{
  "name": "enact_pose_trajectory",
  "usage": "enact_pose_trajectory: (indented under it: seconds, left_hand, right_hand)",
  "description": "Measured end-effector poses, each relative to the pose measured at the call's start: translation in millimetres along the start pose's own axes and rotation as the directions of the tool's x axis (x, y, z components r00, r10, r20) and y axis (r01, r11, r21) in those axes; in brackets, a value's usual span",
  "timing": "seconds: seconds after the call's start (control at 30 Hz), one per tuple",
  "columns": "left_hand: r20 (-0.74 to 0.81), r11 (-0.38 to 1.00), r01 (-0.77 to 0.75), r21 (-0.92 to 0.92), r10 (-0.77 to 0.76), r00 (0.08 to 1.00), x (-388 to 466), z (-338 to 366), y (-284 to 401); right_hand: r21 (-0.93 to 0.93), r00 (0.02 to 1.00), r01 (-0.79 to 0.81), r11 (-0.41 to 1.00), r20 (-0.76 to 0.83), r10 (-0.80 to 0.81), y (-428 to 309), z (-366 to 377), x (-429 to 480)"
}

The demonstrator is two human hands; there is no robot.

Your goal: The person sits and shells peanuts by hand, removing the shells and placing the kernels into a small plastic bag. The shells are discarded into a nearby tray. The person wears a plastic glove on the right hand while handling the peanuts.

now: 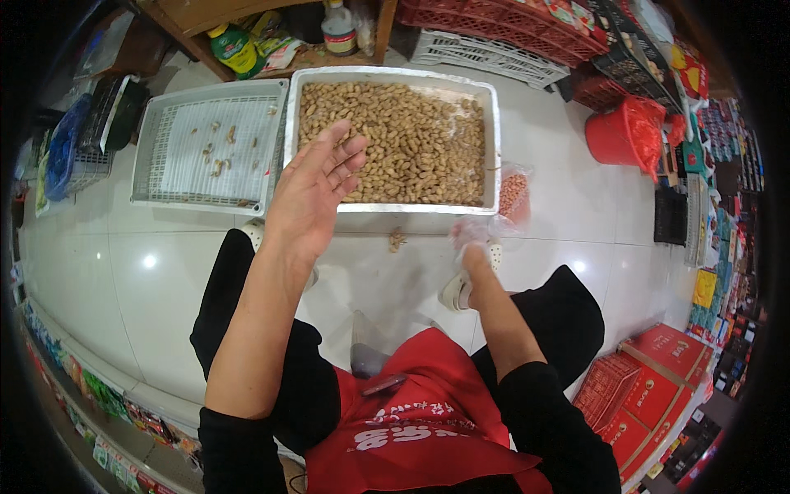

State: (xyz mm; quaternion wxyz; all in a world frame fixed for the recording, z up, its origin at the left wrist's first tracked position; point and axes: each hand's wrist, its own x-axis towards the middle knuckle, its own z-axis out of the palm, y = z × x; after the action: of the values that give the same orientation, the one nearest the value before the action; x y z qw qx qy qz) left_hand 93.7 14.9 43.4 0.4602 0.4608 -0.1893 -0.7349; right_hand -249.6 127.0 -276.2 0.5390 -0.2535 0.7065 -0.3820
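Observation:
A white foam box (395,208) full of unshelled peanuts (413,142) stands on the floor before me. My left hand (327,163), bare, is raised over the box's left part, fingers apart and slightly curled, with nothing held. My right hand (470,236) wears a clear plastic glove and is low beside the box's near right corner, by my shoe; its fingers are blurred, so I cannot tell whether it grips anything. Just beyond it lies a clear plastic bag of shelled pink peanuts (513,194). A small heap of peanut shells (397,239) lies on the floor.
Left of the box is a grey plastic crate (203,209) with a few peanuts in it. A red bucket (611,136) and stacked crates (494,55) stand at the right and far side. A wooden shelf (296,66) holds bottles. Red cartons (648,383) are at lower right.

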Motion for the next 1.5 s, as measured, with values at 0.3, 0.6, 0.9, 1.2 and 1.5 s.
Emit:
enact_pose_trajectory:
  seconds: [0.3,0.6,0.9,1.2,1.5]
  left_hand:
    - [-0.046,1.000,-0.014,-0.026,0.013,0.999,-13.8,-24.4,17.4]
    - [-0.079,0.996,0.003,-0.094,-0.010,0.997,-17.7,-34.6,22.8]
    - [-0.032,0.999,0.015,-0.040,-0.016,0.999,-16.8,-34.5,15.0]
    - [-0.042,0.997,0.063,0.055,-0.061,0.997,-1.9,-13.7,-19.5]
    - [0.058,0.850,0.299,-0.434,-0.304,0.951,11.4,30.9,-69.3]
  right_hand:
    - [-0.885,0.988,0.137,0.444,0.153,0.001,45.3,144.4,-25.8]
    - [-0.853,0.986,0.160,0.498,0.157,-0.048,125.0,160.9,-1.5]
    - [-0.304,0.956,0.208,0.930,0.265,-0.127,139.8,138.0,14.3]
    - [-0.530,0.827,0.474,0.703,0.541,-0.150,-58.2,119.4,-29.3]
    - [-0.162,0.552,0.702,0.694,0.739,-0.387,-307.0,111.2,-136.5]
